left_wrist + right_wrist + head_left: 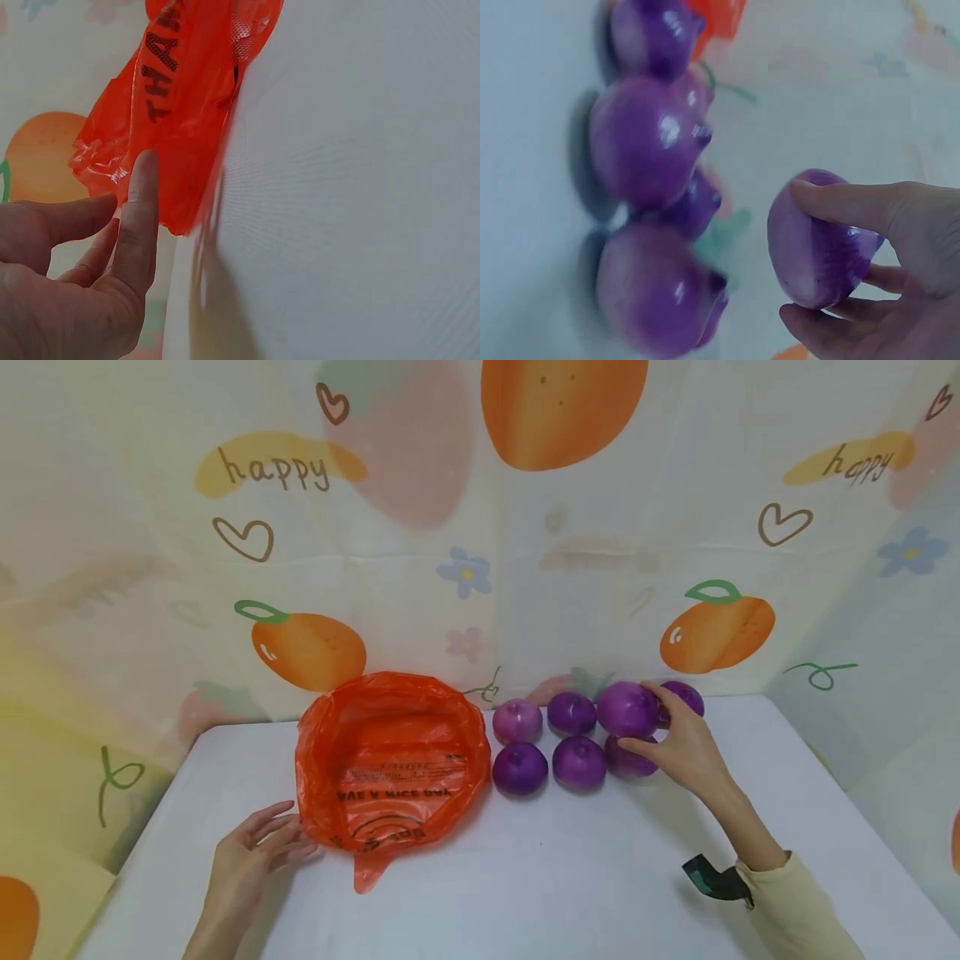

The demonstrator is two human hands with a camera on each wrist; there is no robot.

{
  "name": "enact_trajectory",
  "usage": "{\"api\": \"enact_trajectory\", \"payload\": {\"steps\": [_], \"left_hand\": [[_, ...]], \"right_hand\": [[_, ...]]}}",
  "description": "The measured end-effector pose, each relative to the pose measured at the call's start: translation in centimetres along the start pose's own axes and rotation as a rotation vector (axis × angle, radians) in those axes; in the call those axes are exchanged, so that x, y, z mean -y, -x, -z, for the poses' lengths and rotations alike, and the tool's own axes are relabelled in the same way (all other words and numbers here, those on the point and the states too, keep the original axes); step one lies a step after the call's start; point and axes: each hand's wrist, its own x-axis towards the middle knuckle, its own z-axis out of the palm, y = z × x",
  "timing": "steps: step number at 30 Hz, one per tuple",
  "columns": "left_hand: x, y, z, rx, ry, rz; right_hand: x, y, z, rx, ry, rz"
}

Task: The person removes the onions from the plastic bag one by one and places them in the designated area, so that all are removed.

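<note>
My right hand (pixel 690 752) grips a glossy purple onion (pixel 626 710) between thumb and fingers, raised above the others. In the right wrist view the held onion (pixel 814 244) hangs apart from the onions on the table. Several more purple onions stand close together in two rows, among them a front onion (pixel 521 769) and a paler back onion (pixel 517 721). To their left an orange-red plastic bag (pixel 390 752) stands with its mouth spread wide. My left hand (pixel 247 856) is at the bag's left side, fingers fairly straight, seemingly touching it. Printed letters show on the bag (pixel 180 127) in the left wrist view.
A white table (pixel 525 893) carries everything. Behind it hangs a patterned cloth (pixel 405 577) with fruit, hearts and writing. A dark strap end (pixel 712 878) juts from the right wrist beside the cream sleeve (pixel 795 902).
</note>
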Motion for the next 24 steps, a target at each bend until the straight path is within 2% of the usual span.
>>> {"api": "enact_trajectory", "payload": {"steps": [8, 15, 20, 24], "left_hand": [[0.3, 0.0, -0.1, -0.026, -0.089, 0.066], [0.1, 0.1, -0.2, -0.011, -0.031, 0.037], [0.0, 0.3, -0.1, 0.004, -0.002, 0.02], [0.0, 0.3, 0.1, 0.015, 0.024, -0.001]], "right_hand": [[-3.1, 1.9, 2.0, -0.03, 0.044, -0.041], [-5.6, 3.1, 3.3, -0.04, 0.111, -0.112], [-7.0, 3.7, 3.3, -0.024, 0.174, -0.16], [-7.8, 3.8, 3.2, -0.017, 0.227, -0.159]]}}
